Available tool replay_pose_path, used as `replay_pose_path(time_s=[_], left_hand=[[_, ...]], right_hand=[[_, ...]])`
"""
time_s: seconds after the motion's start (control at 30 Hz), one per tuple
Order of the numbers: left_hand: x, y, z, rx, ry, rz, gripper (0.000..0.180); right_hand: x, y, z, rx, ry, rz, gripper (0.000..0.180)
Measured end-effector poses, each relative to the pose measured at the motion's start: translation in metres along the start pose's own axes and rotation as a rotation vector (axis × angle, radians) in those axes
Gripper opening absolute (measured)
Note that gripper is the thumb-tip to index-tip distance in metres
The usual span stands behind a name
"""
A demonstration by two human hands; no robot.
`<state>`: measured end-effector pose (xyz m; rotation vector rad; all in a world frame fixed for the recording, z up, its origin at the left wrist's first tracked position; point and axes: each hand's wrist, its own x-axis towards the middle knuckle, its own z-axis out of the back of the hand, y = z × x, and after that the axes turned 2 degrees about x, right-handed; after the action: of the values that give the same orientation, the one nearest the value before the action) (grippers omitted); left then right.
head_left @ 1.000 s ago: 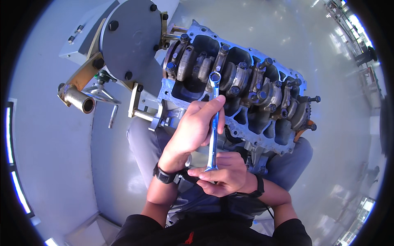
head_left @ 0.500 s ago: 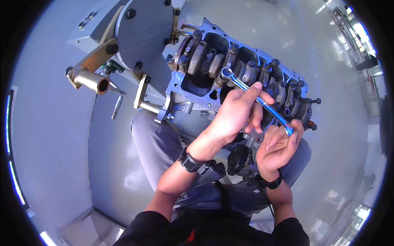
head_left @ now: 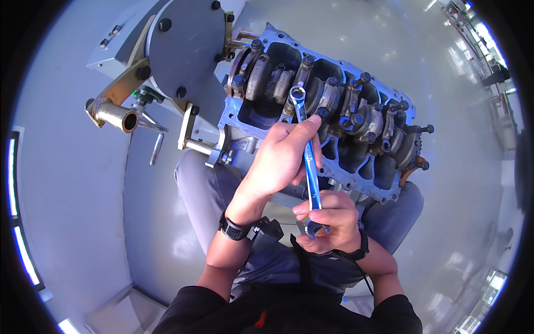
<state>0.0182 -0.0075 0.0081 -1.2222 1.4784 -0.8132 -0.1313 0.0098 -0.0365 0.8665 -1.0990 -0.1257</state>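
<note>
With the left hand (head_left: pixel 280 160) gripping the wrench (head_left: pixel 312 181) mid-shaft and the right hand's (head_left: pixel 338 224) fingers closed round its 6-o'clock end, keep the ring end (head_left: pixel 298 101), toward 12 o'clock over the engine block (head_left: pixel 236 118), squarely seated under steady, even pressure.

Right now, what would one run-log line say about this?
left hand: gripping wrench mid-handle | right hand: holding wrench's near, forked end | wrench: far, ring end at engine
</note>
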Motion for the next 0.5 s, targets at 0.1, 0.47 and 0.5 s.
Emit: replay_pose_path(time_s=[0.1, 0.47, 0.5], left_hand=[[0.004, 0.0, 0.002, -0.032, 0.021, 0.087, 0.057], [0.013, 0.013, -0.021, -0.318, 0.134, 0.141, 0.049], [0.017, 0.017, -0.022, -0.382, 0.202, 0.129, 0.047]], right_hand=[[-0.002, -0.001, -0.002, -0.005, -0.038, -0.019, 0.044], [-0.026, -0.012, 0.013, 0.157, -0.496, -0.173, 0.026], [-0.015, -0.008, 0.014, 0.194, -0.634, -0.289, 0.024]])
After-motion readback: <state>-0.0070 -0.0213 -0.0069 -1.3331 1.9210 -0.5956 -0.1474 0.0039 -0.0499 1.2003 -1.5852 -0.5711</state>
